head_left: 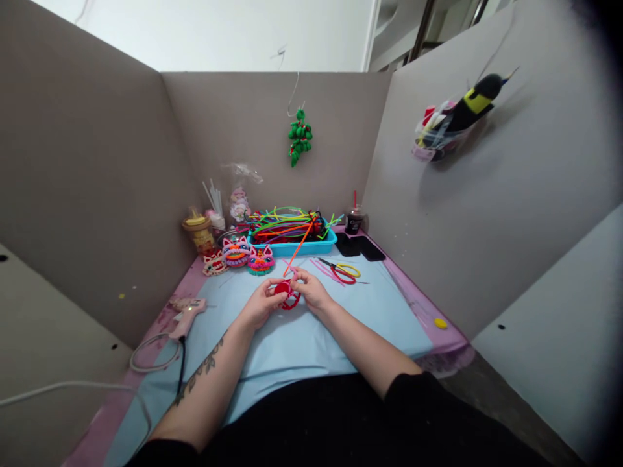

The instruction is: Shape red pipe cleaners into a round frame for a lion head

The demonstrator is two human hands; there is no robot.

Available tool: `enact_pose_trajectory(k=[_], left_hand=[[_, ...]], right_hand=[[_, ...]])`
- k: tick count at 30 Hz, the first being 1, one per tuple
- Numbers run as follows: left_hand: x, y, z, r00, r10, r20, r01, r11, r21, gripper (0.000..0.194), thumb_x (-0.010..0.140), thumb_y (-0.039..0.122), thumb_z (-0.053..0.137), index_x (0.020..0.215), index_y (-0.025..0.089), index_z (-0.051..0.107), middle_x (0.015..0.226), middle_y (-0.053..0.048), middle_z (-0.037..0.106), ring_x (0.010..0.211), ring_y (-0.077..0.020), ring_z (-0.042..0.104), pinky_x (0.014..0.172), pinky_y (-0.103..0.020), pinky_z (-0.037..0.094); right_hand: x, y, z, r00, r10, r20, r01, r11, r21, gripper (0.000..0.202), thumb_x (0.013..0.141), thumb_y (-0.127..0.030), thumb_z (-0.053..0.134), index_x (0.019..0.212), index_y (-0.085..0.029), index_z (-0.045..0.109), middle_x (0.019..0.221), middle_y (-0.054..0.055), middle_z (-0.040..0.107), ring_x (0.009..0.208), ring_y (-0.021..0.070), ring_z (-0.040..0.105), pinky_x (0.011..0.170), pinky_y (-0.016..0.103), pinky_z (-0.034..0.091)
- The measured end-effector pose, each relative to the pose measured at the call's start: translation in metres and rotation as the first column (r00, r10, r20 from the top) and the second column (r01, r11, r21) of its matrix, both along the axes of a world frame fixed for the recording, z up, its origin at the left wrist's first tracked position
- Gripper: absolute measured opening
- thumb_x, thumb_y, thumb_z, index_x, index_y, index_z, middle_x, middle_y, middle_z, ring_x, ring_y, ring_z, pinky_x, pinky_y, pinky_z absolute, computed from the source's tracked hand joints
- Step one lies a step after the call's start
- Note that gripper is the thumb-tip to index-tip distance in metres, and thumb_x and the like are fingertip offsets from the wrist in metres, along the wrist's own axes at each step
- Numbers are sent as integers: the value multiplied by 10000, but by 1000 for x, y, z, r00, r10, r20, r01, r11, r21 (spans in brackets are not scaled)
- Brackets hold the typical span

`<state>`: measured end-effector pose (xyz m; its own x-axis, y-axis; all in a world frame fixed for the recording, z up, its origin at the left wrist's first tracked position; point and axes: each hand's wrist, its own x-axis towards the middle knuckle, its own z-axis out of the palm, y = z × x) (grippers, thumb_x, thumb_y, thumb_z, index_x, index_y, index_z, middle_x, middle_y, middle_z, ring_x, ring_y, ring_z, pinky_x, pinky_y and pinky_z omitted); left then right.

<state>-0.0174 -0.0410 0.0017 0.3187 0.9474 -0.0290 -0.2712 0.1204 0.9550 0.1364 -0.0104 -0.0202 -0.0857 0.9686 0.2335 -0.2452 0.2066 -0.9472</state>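
Note:
Both my hands meet over the middle of the blue table cover. My left hand (263, 300) is closed on the left side of a red and pink pipe-cleaner piece (288, 303), which has a rounded, open shape. On its upper right side my right hand (310, 290) pinches a pink part of the same piece. An orange pipe cleaner (298, 250) rises behind the fingers toward the tray; I cannot tell whether it is joined to the piece. Scissors (348, 272) with red and yellow handles lie beyond my right hand, near loose pink pipe cleaners (327, 271).
A blue tray (292, 248) piled with coloured pipe cleaners stands at the back. Several finished fuzzy animal heads (236, 252) sit left of it. A pink glue gun (189, 314) with its cable lies at left. Dark flat slabs (360, 246) and a drink cup (355, 220) are at back right.

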Motion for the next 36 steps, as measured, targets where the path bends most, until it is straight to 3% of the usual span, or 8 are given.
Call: enact_pose_trajectory(k=[9,12,15,21,26,31,34,36], left_hand=[[-3,4,-2,999,-23,-34,25,998,55,549,595,288,771,1082,168,548,856,-73,667,687,-162,613,616,-266,453],[-2,10,-6,971,216,-100,-192,959,208,523,592,299,763,1051,169,550,938,-77,638,801,-171,604,702,-280,463],[0,11,-10,862,479,-167,-389,835,389,414,592,313,747,946,182,577,903,-52,613,791,-159,581,679,-255,454],[7,5,-13,819,500,-281,-309,798,518,436,592,299,737,1000,221,605,784,-20,627,691,-152,555,574,-227,392],[5,9,-14,896,381,-227,-283,885,369,595,608,333,733,1155,195,545,846,-60,673,743,-184,604,625,-258,436],[3,14,-13,975,222,-11,-214,953,215,465,617,326,744,1029,137,642,1014,-110,675,916,-219,611,828,-321,437],[2,16,-15,961,276,-8,-272,951,145,454,596,318,763,996,132,659,957,-99,693,848,-202,624,803,-319,448],[0,16,-16,958,288,-13,-285,952,113,479,591,329,768,1011,131,653,911,-95,700,786,-193,631,768,-320,461]], right_hand=[[6,3,-2,987,59,150,-61,998,9,350,598,-524,709,607,-178,657,1132,86,573,1105,254,509,984,407,322],[5,5,-5,991,-18,134,13,999,33,355,627,-528,684,594,-177,645,1126,86,574,1063,236,532,974,393,331],[2,8,-8,983,-149,103,146,989,37,385,640,-557,653,582,-177,623,1124,79,580,1036,223,539,974,376,328],[-3,10,-12,980,-192,54,192,981,17,396,634,-574,643,572,-186,594,984,65,636,997,229,550,929,373,362],[-6,7,-12,983,-164,83,162,986,24,379,653,-552,637,567,-186,585,976,58,630,1024,231,530,948,375,347],[-6,3,-11,940,-228,254,204,972,119,328,725,-499,590,611,-191,581,1036,68,579,1018,213,518,958,373,345],[-1,-4,-6,815,-443,374,331,885,327,245,733,-416,616,859,-206,610,1093,90,523,1058,233,477,937,401,364],[2,-10,-2,722,-523,452,268,814,515,239,764,-342,605,973,-227,601,1144,96,494,1109,246,436,963,428,338]])
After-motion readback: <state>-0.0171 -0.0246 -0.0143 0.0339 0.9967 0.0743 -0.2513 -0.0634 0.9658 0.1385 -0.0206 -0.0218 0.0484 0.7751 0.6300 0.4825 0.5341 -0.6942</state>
